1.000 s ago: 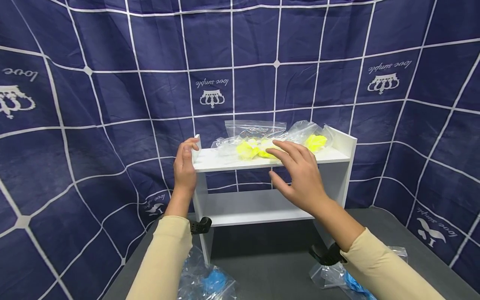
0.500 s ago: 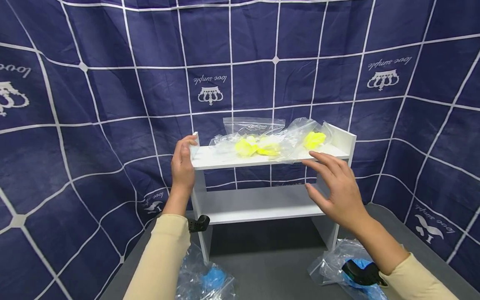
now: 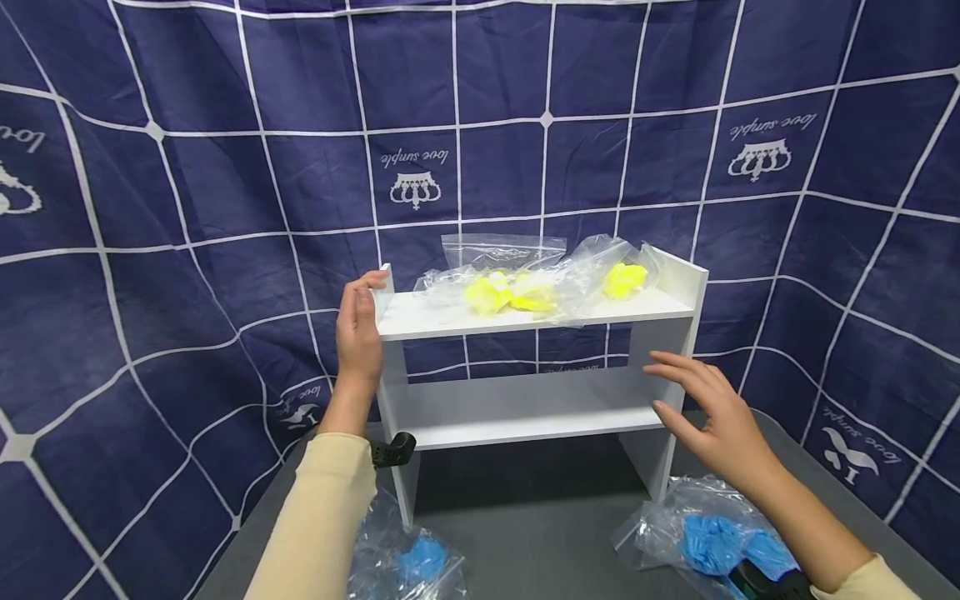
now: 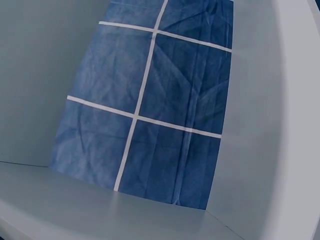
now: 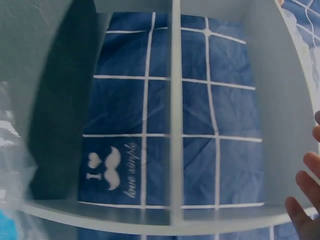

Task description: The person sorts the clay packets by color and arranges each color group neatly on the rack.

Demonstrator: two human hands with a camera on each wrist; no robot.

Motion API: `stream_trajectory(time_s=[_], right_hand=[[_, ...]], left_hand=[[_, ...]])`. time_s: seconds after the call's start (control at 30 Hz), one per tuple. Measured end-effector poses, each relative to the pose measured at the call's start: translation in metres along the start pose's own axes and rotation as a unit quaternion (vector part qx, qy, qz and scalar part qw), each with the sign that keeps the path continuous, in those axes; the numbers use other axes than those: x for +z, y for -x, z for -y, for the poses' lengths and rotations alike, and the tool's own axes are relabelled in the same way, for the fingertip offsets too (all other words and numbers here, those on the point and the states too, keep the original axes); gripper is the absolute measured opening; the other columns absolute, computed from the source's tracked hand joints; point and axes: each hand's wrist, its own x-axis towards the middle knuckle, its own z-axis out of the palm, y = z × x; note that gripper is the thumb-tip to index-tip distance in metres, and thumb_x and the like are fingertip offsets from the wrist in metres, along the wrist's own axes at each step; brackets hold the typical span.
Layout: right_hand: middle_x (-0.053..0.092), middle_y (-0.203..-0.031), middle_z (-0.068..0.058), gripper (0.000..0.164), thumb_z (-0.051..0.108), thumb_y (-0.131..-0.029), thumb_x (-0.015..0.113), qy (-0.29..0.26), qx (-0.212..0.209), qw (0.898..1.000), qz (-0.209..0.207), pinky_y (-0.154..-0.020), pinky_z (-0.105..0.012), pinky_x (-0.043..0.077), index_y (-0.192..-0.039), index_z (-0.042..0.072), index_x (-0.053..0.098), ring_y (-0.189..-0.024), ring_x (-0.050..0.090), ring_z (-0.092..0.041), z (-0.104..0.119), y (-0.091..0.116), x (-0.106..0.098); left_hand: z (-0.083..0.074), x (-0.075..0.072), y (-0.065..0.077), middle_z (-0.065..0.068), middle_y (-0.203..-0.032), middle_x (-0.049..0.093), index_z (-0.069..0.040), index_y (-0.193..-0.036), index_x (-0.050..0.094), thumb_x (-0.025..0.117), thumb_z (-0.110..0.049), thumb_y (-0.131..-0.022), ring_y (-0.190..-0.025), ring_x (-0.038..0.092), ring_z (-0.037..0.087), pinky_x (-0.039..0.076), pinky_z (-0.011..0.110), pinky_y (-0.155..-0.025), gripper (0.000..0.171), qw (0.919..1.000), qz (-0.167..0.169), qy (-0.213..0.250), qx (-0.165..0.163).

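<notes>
A white two-tier shelf (image 3: 517, 408) stands on the dark grey surface. My left hand (image 3: 358, 333) holds the upper part of its left side panel (image 3: 393, 367), fingers bent over the edge. My right hand (image 3: 716, 421) hovers by the right side panel (image 3: 660, 358), fingers spread and slightly bent, nothing in them. On the top board lie clear plastic bags with crumpled bright yellow contents (image 3: 487, 293). The right wrist view shows the right fingers (image 5: 307, 185) beside the shelf; the left wrist view shows only the shelf's inner boards (image 4: 260, 125) and cloth.
A clear bag with blue contents (image 3: 422, 557) lies at the shelf's left foot. Another bag with blue contents (image 3: 711, 542) lies at the right foot, partly under the right forearm. Dark blue checked cloth (image 3: 502, 167) hangs behind and on both sides.
My right hand has moved right and down, from in front of the yellow bags to beside the right panel. The left hand stays at the left panel. The bags look unmoved.
</notes>
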Motion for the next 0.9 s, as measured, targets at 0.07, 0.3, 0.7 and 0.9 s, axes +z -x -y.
stream_trajectory(time_s=[0.07, 0.3, 0.7, 0.9], right_hand=[[0.057, -0.144, -0.002, 0.051, 0.002, -0.083, 0.076, -0.018, 0.013, 1.0, 0.014, -0.1, -0.014, 0.028, -0.128, 0.024, 0.066, -0.131, 0.041, 0.001, -0.005, 0.009, -0.002], [0.056, -0.143, 0.001, 0.048, 0.009, -0.086, 0.076, -0.075, 0.059, 0.987, 0.126, -0.095, -0.005, 0.031, -0.13, 0.024, 0.064, -0.13, 0.035, 0.017, -0.029, 0.042, -0.012], [0.048, -0.145, 0.021, 0.056, 0.012, -0.094, 0.066, -0.201, 0.151, 0.907, 0.337, -0.087, -0.021, 0.046, -0.147, 0.019, 0.047, -0.126, 0.033, 0.023, -0.078, 0.102, -0.022], [0.046, -0.145, 0.026, 0.056, 0.009, -0.092, 0.067, -0.224, 0.113, 0.898, 0.362, -0.082, -0.018, 0.045, -0.145, 0.014, 0.048, -0.126, 0.032, 0.022, -0.101, 0.124, -0.018]], left_hand=[[0.0, 0.001, 0.0, 0.024, -0.131, 0.06, 0.012, -0.108, 0.052, 0.032, -0.02, -0.107, -0.137, 0.048, 0.033, 0.029, 0.03, -0.117, 0.038, 1.0, 0.003, 0.004, -0.002], [0.0, 0.001, 0.0, 0.024, -0.133, 0.06, 0.012, -0.108, 0.052, 0.03, -0.016, -0.107, -0.138, 0.048, 0.029, 0.029, 0.03, -0.118, 0.035, 0.9999, 0.001, 0.004, -0.012], [0.001, 0.001, 0.001, 0.024, -0.132, 0.059, 0.012, -0.108, 0.051, 0.032, -0.017, -0.107, -0.136, 0.049, 0.015, 0.028, 0.031, -0.118, 0.035, 0.9999, 0.006, 0.011, -0.008], [0.003, -0.001, 0.002, 0.025, -0.132, 0.059, 0.013, -0.108, 0.051, 0.033, -0.02, -0.107, -0.136, 0.049, 0.014, 0.028, 0.032, -0.119, 0.037, 0.9999, 0.007, 0.014, -0.004]])
